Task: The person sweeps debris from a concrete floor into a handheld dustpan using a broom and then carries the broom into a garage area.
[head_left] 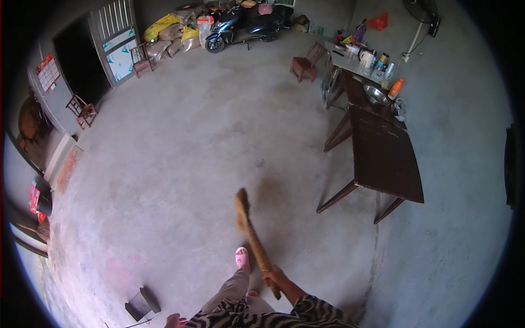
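My right hand (275, 278) is closed around the handle of a straw broom (255, 242), near its lower end in the picture. The broom's bristle head points forward, away from me, over the concrete floor (197, 164); whether it touches the floor cannot be told. My left hand (175, 320) is low at the bottom edge beside my patterned top, partly cut off, with its fingers partly visible. To the left of it on the floor is a dustpan (142, 304) with a thin handle. A pink slipper (242, 258) is on my forward foot.
Dark wooden tables (385, 151) with splayed legs stand along the right wall, a metal bowl (375, 95) on one. A small wooden chair (305, 62) is near them. A motor scooter (246, 28) and filled sacks (170, 35) are at the back. More chairs (83, 111) stand by the left doorway.
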A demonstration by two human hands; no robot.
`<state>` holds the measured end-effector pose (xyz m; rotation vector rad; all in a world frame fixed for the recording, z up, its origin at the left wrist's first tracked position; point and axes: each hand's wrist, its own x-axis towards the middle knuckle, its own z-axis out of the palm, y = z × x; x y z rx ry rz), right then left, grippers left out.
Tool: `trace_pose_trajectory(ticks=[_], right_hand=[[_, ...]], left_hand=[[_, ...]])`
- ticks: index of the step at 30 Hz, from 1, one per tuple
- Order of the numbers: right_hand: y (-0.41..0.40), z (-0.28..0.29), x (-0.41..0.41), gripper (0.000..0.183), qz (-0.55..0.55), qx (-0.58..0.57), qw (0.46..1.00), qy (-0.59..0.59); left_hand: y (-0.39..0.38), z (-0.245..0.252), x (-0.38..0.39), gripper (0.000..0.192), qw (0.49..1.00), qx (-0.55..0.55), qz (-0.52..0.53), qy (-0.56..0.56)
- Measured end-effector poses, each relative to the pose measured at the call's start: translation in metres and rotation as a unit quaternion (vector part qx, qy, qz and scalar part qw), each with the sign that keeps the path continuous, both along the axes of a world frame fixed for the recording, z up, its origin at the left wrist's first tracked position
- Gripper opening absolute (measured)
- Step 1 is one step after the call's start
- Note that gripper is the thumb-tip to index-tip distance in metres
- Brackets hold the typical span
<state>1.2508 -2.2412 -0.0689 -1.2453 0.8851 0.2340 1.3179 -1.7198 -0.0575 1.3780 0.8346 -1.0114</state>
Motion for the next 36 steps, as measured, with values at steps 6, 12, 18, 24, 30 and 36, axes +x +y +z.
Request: trace_pose_trajectory(ticks=[6,12,18,24,30,36], right_hand=[[-0.136,-0.050,-0.015,0.010,-0.142,0.126,0.980,0.068],[-0.149,-0.037,0.098,0.017,0.268,0.176,0.946,0.047],[-0.059,0.008,0.189,0.012,0.055,0.256,0.962,0.083],[-0.148,0.007,0.202,0.013,0.236,0.007,0.961,0.143],[-0.266,0.033,0.164,0.025,0.026,-0.209,0.977,-0.026],[-0.444,-0.065,0.137,0.016,-0.266,0.121,0.956,0.023]], left_hand=[[-0.080,-0.044,0.067,0.025,0.994,0.074,-0.061,0.060],[-0.104,-0.026,0.112,0.032,0.999,0.049,-0.019,-0.004],[-0.125,-0.027,0.130,0.039,0.998,0.017,0.065,-0.003],[-0.225,0.007,0.203,0.033,0.999,0.017,-0.019,-0.045],[-0.280,0.044,0.213,0.031,0.996,0.056,0.063,-0.019],[-0.275,0.005,0.161,0.033,0.997,0.069,0.019,0.021]])
